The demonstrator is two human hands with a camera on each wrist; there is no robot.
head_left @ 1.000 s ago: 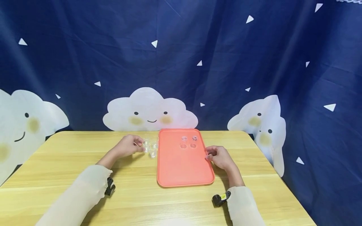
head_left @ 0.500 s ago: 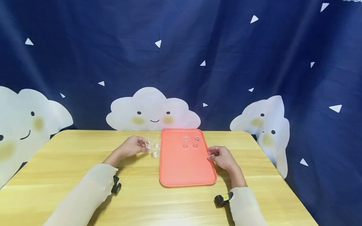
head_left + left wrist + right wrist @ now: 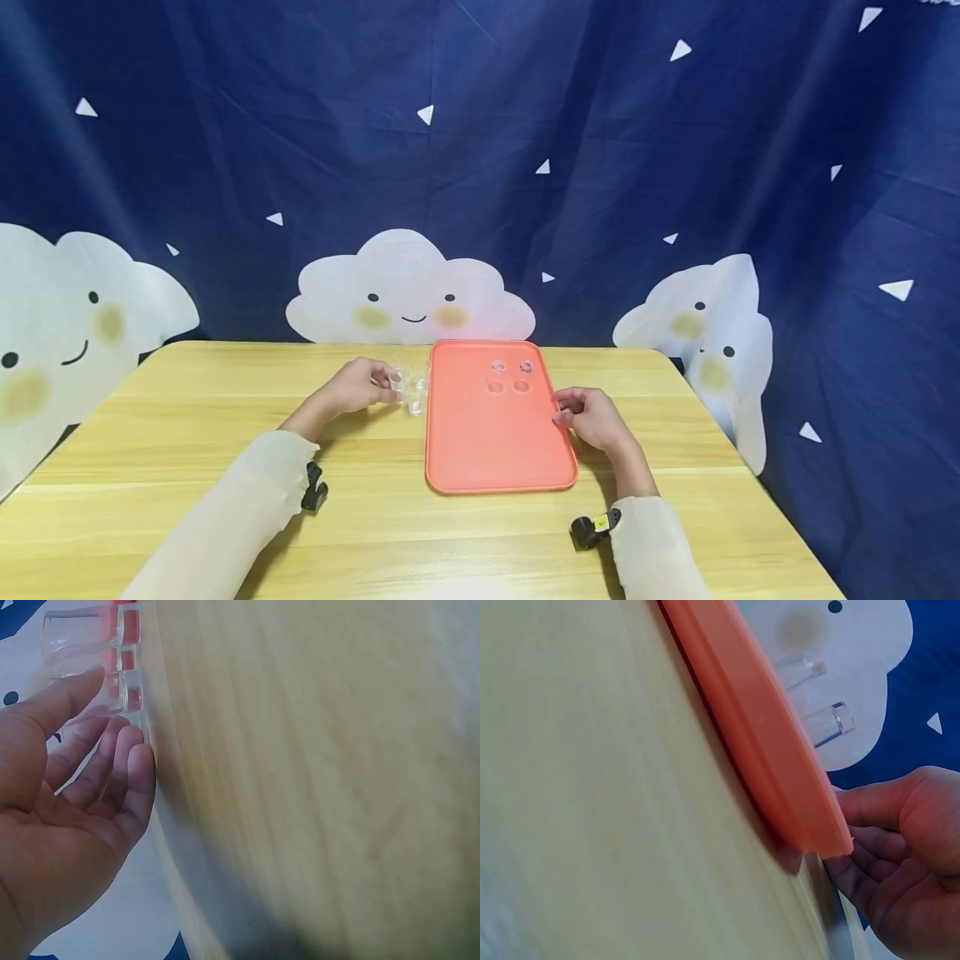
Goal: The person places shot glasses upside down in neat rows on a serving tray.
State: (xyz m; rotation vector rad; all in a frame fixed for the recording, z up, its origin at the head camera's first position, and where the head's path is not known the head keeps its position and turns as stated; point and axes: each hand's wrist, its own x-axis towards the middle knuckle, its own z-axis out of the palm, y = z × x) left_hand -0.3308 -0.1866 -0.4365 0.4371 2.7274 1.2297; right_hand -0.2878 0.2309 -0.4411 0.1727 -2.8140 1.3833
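My left hand (image 3: pixel 362 385) has its thumb and fingers either side of a small clear shot glass (image 3: pixel 399 388), the leftmost of a close group of upright ones. Another shot glass (image 3: pixel 416 406) of that group stands in front, near the tray's left edge. In the left wrist view the thumb and fingertips overlap the glass (image 3: pixel 129 681), hiding part of it. My right hand (image 3: pixel 592 418) pinches the right rim of a coral tray (image 3: pixel 502 450), thumb above and fingers curled below. Two more shot glasses (image 3: pixel 829 724) stand on it, thick bases up, at its far end.
A light wooden table (image 3: pixel 360 500) bears everything, its far edge close behind the tray. Beyond hangs a dark blue curtain (image 3: pixel 480 150) printed with white clouds and triangles. Small black cameras are worn at the left wrist (image 3: pixel 314 487) and right wrist (image 3: pixel 592 528).
My left hand has moved slightly right, bringing the leftmost glass a little nearer the others and the tray. My right hand keeps its place on the rim. The whole head view has shifted slightly.
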